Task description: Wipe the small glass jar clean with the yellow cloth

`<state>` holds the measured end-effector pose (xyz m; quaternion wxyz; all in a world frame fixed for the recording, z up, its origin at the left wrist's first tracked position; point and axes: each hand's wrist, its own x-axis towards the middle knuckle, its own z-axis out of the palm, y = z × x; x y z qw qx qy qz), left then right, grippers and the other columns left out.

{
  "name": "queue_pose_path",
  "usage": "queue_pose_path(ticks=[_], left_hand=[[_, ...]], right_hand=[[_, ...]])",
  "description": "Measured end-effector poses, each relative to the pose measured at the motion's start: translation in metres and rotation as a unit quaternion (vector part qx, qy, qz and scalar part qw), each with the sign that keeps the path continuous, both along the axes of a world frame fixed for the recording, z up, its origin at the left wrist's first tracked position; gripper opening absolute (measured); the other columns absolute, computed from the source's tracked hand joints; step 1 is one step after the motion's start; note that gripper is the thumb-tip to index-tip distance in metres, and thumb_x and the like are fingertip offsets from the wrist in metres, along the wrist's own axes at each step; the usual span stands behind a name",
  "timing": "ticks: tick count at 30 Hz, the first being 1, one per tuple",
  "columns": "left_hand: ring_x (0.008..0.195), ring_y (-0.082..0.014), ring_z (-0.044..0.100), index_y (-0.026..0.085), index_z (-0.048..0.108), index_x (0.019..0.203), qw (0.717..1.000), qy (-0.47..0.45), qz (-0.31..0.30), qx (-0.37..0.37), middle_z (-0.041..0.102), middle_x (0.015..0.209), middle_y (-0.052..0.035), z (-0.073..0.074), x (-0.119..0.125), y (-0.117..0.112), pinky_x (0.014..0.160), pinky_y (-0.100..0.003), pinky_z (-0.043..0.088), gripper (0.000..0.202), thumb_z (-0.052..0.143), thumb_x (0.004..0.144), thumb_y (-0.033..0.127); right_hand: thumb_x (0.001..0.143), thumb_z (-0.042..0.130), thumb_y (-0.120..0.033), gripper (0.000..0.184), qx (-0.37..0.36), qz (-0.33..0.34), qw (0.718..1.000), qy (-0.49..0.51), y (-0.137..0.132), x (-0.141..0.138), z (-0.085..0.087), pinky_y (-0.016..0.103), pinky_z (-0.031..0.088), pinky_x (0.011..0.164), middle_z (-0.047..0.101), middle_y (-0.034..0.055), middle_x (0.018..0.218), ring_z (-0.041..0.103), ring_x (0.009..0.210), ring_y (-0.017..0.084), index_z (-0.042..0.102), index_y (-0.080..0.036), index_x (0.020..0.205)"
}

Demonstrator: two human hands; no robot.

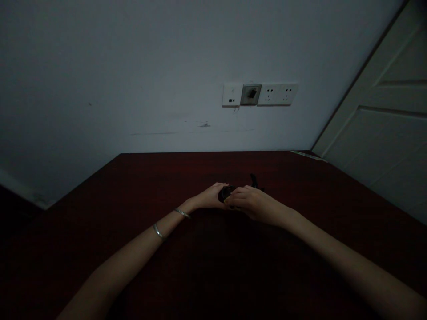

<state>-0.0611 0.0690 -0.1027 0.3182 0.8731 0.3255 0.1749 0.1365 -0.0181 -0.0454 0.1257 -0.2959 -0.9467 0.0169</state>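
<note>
Near the middle of the dark red table point(150, 178), my left hand point(211, 197) is curled around the left side of a small black round thing with a glossy surface, which looks like a watch point(225, 193). A black strap-like piece point(254, 180) sticks up behind my right hand point(251, 201). That hand is bent over the right part of the watch, its fingers pressed together. A thin yellow edge point(236, 208) shows beneath those fingers, possibly a cloth; most of it is hidden. Dim light obscures the details.
Behind the table's far edge stands a pale wall with a row of sockets and a switch point(260, 94). A panelled white door point(383, 120) rises at the right. A light strip point(308, 155) lies at the far right corner of the table.
</note>
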Motion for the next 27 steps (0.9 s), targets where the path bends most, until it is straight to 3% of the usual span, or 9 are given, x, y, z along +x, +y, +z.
queue_pose_path(ticks=[5, 13, 18, 23, 27], left_hand=[[0.126, -0.0331, 0.046, 0.013, 0.051, 0.128, 1.000, -0.009, 0.002, 0.011, 0.050, 0.136, -0.0181, 0.000, 0.000, -0.003, 0.107, -0.047, 0.037, 0.083, 0.081, 0.058, 0.044], [0.131, -0.0314, 0.042, 0.014, 0.051, 0.128, 1.000, 0.015, -0.004, 0.020, 0.048, 0.138, -0.0176, 0.001, 0.001, -0.001, 0.110, -0.046, 0.034, 0.080, 0.081, 0.059, 0.039], [0.130, -0.0320, 0.043, 0.014, 0.049, 0.130, 1.000, 0.007, 0.002, 0.015, 0.047, 0.140, -0.0178, -0.003, 0.000, 0.003, 0.109, -0.046, 0.035, 0.085, 0.082, 0.057, 0.041], [0.131, -0.0339, 0.042, 0.013, 0.047, 0.132, 1.000, -0.007, -0.002, -0.001, 0.045, 0.140, -0.0205, -0.005, -0.001, 0.009, 0.108, -0.049, 0.035, 0.090, 0.084, 0.054, 0.041], [0.131, -0.0339, 0.042, 0.014, 0.048, 0.131, 1.000, -0.009, -0.004, -0.004, 0.045, 0.141, -0.0198, -0.004, -0.001, 0.008, 0.108, -0.050, 0.034, 0.090, 0.084, 0.053, 0.040]], right_hand=[[0.087, 0.049, -0.008, 0.031, -0.037, -0.018, 0.998, 0.044, -0.008, 0.020, 0.004, 0.036, 0.047, 0.085, 0.067, 0.0080, 0.107, 0.060, 0.101, 0.019, 0.064, -0.021, 0.111], [0.090, 0.047, -0.011, 0.031, -0.013, -0.051, 0.996, 0.069, -0.002, 0.053, -0.006, 0.039, 0.049, 0.084, 0.068, 0.0092, 0.106, 0.061, 0.097, 0.021, 0.062, -0.020, 0.116], [0.090, 0.048, -0.011, 0.030, 0.010, -0.030, 0.995, 0.093, 0.005, 0.035, -0.001, 0.039, 0.048, 0.086, 0.067, 0.0101, 0.109, 0.059, 0.101, 0.021, 0.061, -0.018, 0.116], [0.087, 0.050, -0.007, 0.033, 0.011, -0.003, 1.000, 0.019, 0.005, 0.002, 0.005, 0.039, 0.048, 0.084, 0.067, 0.0095, 0.111, 0.060, 0.102, 0.022, 0.063, -0.018, 0.115], [0.086, 0.051, -0.006, 0.034, 0.008, 0.002, 1.000, 0.005, 0.004, 0.002, 0.002, 0.039, 0.047, 0.085, 0.067, 0.0084, 0.113, 0.059, 0.104, 0.022, 0.062, -0.018, 0.116]])
